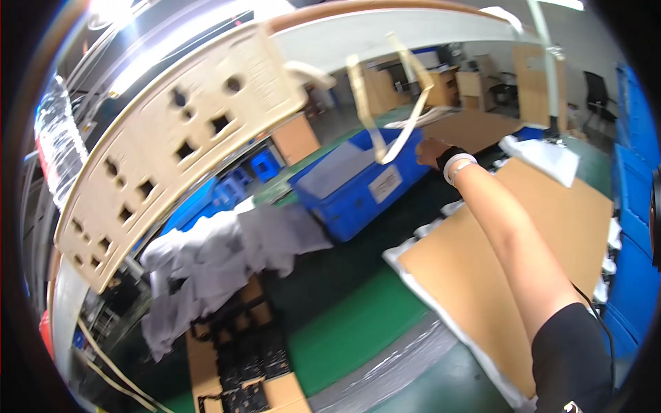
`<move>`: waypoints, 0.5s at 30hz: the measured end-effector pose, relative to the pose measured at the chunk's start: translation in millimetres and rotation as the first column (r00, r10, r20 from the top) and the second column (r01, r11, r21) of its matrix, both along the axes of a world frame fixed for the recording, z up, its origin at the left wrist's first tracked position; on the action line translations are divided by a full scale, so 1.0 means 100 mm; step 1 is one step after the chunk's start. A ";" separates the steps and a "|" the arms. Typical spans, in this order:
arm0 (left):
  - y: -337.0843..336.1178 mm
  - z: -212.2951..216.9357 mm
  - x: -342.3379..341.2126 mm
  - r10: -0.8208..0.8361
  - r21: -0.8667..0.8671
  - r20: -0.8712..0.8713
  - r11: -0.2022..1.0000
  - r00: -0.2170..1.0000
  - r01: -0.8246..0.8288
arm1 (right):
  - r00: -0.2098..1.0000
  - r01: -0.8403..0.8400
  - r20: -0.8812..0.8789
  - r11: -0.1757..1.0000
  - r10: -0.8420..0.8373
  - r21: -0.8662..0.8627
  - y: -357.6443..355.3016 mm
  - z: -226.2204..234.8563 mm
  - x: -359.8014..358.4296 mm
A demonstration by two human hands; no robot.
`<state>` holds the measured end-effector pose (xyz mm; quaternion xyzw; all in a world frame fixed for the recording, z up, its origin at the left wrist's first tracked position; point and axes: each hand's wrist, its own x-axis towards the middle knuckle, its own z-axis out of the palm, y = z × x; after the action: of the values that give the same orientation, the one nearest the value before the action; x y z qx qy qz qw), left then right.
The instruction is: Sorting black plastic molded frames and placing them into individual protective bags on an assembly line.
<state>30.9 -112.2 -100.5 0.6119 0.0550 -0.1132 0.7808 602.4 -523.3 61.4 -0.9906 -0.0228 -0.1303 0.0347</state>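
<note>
My right hand (431, 153) reaches far out from the lower right, with a dark band and light bracelets at the wrist. Its fingers are curled at the right end of a blue plastic bin (358, 201) and appear closed on its rim. The bin sits at a slant, with a white label on its side and a pale sheet (341, 171) inside. Below my right forearm lies a large brown cardboard sheet (468, 275) over white wrapping. My left hand is out of view.
A beige power strip (200, 131) hangs close at upper left, near a dangling pale strap (377, 141). White wrapping sheets (227, 241) lie left of the bin, above a cardboard box (286, 394) holding black parts. Blue bins (630, 275) stack at right. Green matting (358, 316) covers the middle.
</note>
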 end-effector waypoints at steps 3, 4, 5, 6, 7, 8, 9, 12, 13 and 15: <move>-0.06 -0.12 0.17 -0.066 -0.048 -0.039 0.997 0.997 0.064 | 0.803 0.591 -0.035 0.802 -0.595 -0.085 -1.07 0.09 -0.34; -0.08 -0.14 0.17 -0.047 -0.054 -0.054 0.998 0.997 0.044 | 0.812 0.583 -0.019 0.811 -0.583 0.047 -1.22 0.16 -0.54; -0.10 -0.15 0.16 -0.025 -0.058 -0.067 0.998 0.997 0.021 | 0.822 0.560 0.000 0.809 -0.569 0.181 -1.35 0.22 -0.78; -0.12 -0.16 0.18 -0.026 -0.063 -0.075 0.998 0.997 0.022 | 0.818 0.565 0.022 0.809 -0.575 0.165 -1.65 0.19 -0.96; -0.13 -0.17 0.19 -0.025 -0.068 -0.084 0.998 0.996 0.020 | 0.814 0.567 0.043 0.810 -0.579 0.150 -1.98 0.14 -1.14; -0.17 -0.15 0.20 -0.030 -0.072 -0.096 0.997 0.995 0.023 | 0.791 0.600 0.046 0.789 -0.610 0.135 -2.31 0.04 -1.29; -0.21 -0.13 0.20 -0.037 -0.075 -0.107 0.997 0.994 0.029 | 0.766 0.633 0.049 0.765 -0.642 0.120 -2.62 -0.09 -1.42; -0.39 -0.08 0.15 0.000 -0.070 -0.143 0.998 0.990 -0.010 | 0.765 0.640 -0.171 0.760 -0.620 0.108 -2.94 -0.49 -1.75; -0.45 -0.06 0.10 0.028 -0.062 -0.156 0.997 0.987 -0.038 | 0.767 0.618 -0.308 0.777 -0.562 0.121 -2.92 -0.54 -1.85; -0.73 0.23 0.20 0.061 -0.049 -0.186 0.996 0.981 -0.072 | 0.762 0.622 -0.309 0.775 -0.569 0.108 -2.92 -0.63 -1.98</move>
<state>51.2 -185.5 -77.8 0.5747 0.1444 -0.1448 0.7924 404.5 -814.9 -1.7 -0.9450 0.3129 -0.0059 0.0955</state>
